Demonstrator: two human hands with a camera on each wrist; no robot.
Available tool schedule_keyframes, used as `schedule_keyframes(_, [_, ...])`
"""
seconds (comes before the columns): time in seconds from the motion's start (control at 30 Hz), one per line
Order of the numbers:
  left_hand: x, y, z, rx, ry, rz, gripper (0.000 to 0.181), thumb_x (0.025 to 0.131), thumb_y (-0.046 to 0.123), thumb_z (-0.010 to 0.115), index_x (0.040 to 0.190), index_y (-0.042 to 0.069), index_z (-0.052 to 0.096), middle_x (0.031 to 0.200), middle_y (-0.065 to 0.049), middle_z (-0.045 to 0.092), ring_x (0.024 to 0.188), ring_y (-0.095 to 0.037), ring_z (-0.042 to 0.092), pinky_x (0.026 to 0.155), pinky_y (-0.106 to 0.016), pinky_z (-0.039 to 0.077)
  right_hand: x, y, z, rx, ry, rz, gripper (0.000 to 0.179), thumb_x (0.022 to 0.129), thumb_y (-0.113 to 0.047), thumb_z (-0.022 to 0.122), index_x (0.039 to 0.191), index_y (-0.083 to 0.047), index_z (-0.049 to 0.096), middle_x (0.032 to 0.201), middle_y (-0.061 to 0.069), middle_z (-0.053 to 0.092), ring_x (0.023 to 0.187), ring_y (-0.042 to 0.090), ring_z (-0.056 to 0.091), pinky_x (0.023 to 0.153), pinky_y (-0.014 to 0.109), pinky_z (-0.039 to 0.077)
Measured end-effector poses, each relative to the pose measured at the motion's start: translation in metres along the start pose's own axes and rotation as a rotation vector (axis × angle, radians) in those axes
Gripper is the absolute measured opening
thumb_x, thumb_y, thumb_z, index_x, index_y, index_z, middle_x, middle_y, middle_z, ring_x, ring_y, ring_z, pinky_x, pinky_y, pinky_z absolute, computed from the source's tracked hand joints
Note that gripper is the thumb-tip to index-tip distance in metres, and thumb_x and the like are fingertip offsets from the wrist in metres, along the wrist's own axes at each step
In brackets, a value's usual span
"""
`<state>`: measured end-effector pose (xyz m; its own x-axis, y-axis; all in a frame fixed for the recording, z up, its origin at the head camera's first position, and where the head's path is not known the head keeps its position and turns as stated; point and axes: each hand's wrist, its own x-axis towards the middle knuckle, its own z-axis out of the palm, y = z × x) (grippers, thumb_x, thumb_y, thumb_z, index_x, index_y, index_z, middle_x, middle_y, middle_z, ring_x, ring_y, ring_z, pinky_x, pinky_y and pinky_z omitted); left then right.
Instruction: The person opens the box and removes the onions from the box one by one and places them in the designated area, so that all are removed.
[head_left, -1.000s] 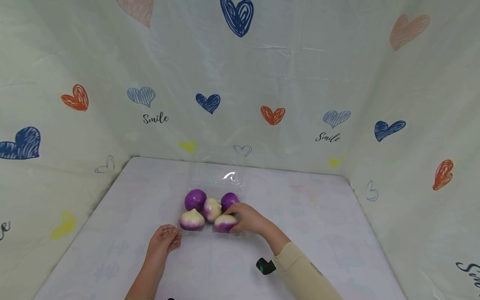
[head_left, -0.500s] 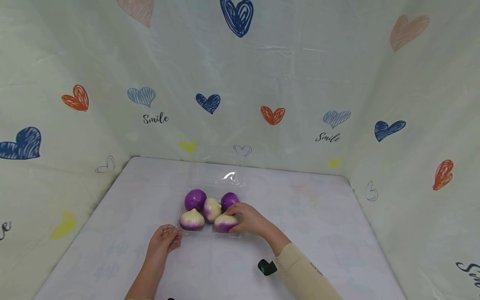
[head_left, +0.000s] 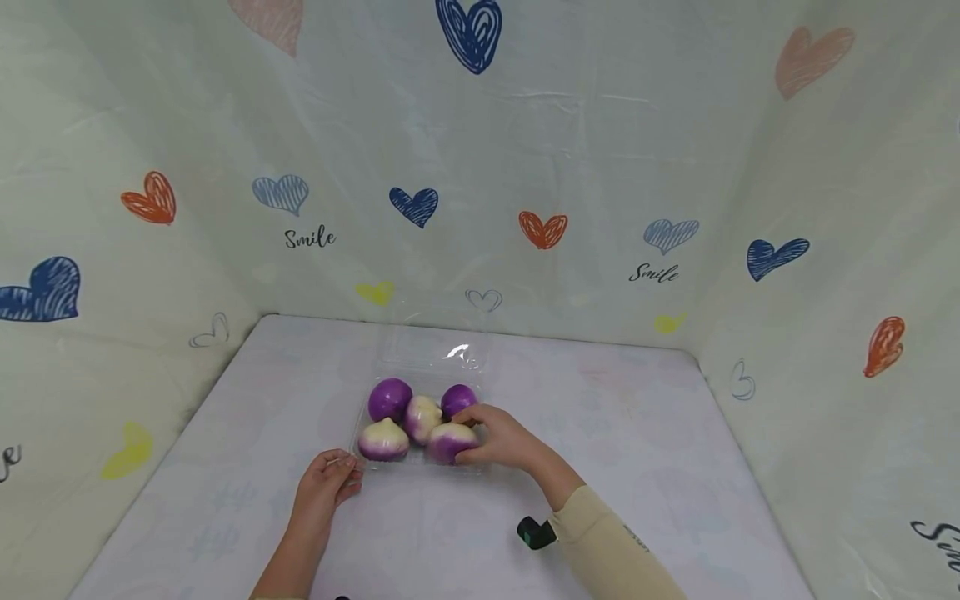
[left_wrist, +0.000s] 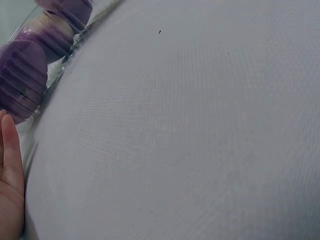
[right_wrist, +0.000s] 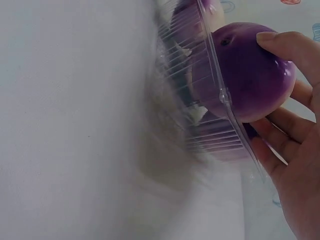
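Note:
A clear plastic clamshell box [head_left: 420, 467] holds several glossy purple-and-cream onions, among them a front-left onion [head_left: 384, 440], a middle one [head_left: 423, 419] and two purple ones behind. My right hand [head_left: 498, 435] grips the front-right onion [head_left: 452, 442] between thumb and fingers. In the right wrist view this onion [right_wrist: 250, 75] rises above the box's rim, its purple side with a dark dimple showing. My left hand [head_left: 327, 480] touches the box's front-left corner with relaxed fingers. In the left wrist view its fingers [left_wrist: 12, 150] stand straight beside the box's ribbed wall.
The box's transparent lid [head_left: 431, 346] stands raised at its back. A small black object [head_left: 536, 533] shows beside the right sleeve [head_left: 600, 533]. A pale cloth covers the table [head_left: 637, 417], and a curtain [head_left: 600, 150] printed with hearts hangs around it.
The onion in my right hand has risen and tilted slightly, with more of its purple side showing. My left hand has stayed at the box's corner.

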<state>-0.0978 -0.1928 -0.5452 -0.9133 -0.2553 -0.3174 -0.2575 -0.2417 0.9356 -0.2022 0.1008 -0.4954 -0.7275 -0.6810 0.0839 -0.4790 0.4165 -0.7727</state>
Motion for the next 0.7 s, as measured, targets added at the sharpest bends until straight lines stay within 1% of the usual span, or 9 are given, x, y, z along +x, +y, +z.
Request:
schedule_keyframes(0.13, [-0.001,0.0,0.0,-0.002,0.0,-0.003,0.019,0.099,0.011,0.058,0.112,0.004,0.046,0.087,0.004,0.068,0.082,-0.009,0.062,0.076,-0.024,0.056,0.0,-0.001,-0.004,0.052,0.031,-0.008,0.042,0.079,-0.022,0.081,0.114,-0.01,0.062,0.11,-0.002,0.062,0.106,0.016,0.057,0.096,0.038,0.048])
schedule_keyframes(0.27, [-0.002,0.001,0.001,-0.011,-0.006,-0.004,0.019,0.099,0.011,0.058,0.111,0.004,0.046,0.086,0.006,0.068,0.082,-0.009,0.061,0.076,-0.024,0.056,-0.001,-0.001,-0.01,0.075,0.081,-0.02,0.039,0.08,-0.02,0.08,0.114,-0.01,0.063,0.109,-0.003,0.062,0.103,0.015,0.057,0.094,0.037,0.049])
schedule_keyframes(0.4, [-0.002,0.001,0.001,-0.018,-0.009,0.0,0.018,0.099,0.011,0.058,0.11,0.005,0.046,0.085,0.006,0.068,0.081,-0.009,0.061,0.076,-0.023,0.056,-0.006,-0.024,-0.024,0.095,0.119,0.004,0.035,0.081,-0.014,0.08,0.112,-0.004,0.065,0.108,0.004,0.062,0.102,0.021,0.056,0.094,0.044,0.049])
schedule_keyframes(0.47, [-0.002,0.001,0.0,-0.017,-0.012,0.002,0.017,0.099,0.011,0.058,0.11,0.005,0.046,0.085,0.006,0.068,0.081,-0.008,0.061,0.076,-0.023,0.056,-0.006,-0.025,-0.028,0.097,0.138,0.023,0.036,0.08,-0.011,0.081,0.111,-0.001,0.067,0.106,0.008,0.062,0.102,0.025,0.056,0.093,0.048,0.048])
schedule_keyframes(0.5, [-0.001,0.001,0.0,-0.016,-0.014,0.004,0.017,0.099,0.011,0.058,0.11,0.005,0.046,0.085,0.006,0.068,0.081,-0.008,0.061,0.076,-0.023,0.056,-0.006,-0.024,-0.03,0.101,0.149,0.028,0.036,0.079,-0.01,0.082,0.11,0.0,0.068,0.106,0.01,0.062,0.101,0.026,0.055,0.092,0.051,0.048])
schedule_keyframes(0.57, [-0.001,0.0,0.0,-0.018,-0.017,0.005,0.017,0.099,0.011,0.058,0.11,0.005,0.046,0.085,0.006,0.068,0.081,-0.009,0.061,0.076,-0.023,0.056,-0.004,-0.011,-0.029,0.097,0.176,0.03,0.036,0.077,-0.011,0.083,0.109,-0.002,0.07,0.105,0.008,0.062,0.1,0.024,0.055,0.091,0.051,0.048])
schedule_keyframes(0.63, [-0.001,0.0,-0.001,-0.018,-0.019,0.005,0.018,0.099,0.012,0.058,0.11,0.005,0.046,0.086,0.006,0.068,0.082,-0.009,0.061,0.076,-0.023,0.056,-0.002,0.002,-0.029,0.097,0.2,0.038,0.038,0.076,-0.012,0.085,0.11,-0.004,0.071,0.104,0.006,0.062,0.1,0.022,0.055,0.09,0.05,0.048])
schedule_keyframes(0.7, [0.0,0.0,-0.001,-0.02,-0.018,0.007,0.018,0.099,0.012,0.058,0.11,0.005,0.046,0.086,0.005,0.068,0.082,-0.009,0.061,0.076,-0.024,0.056,-0.003,0.006,-0.031,0.101,0.217,0.05,0.038,0.076,-0.014,0.085,0.11,-0.005,0.072,0.103,0.004,0.061,0.099,0.02,0.054,0.088,0.048,0.048])
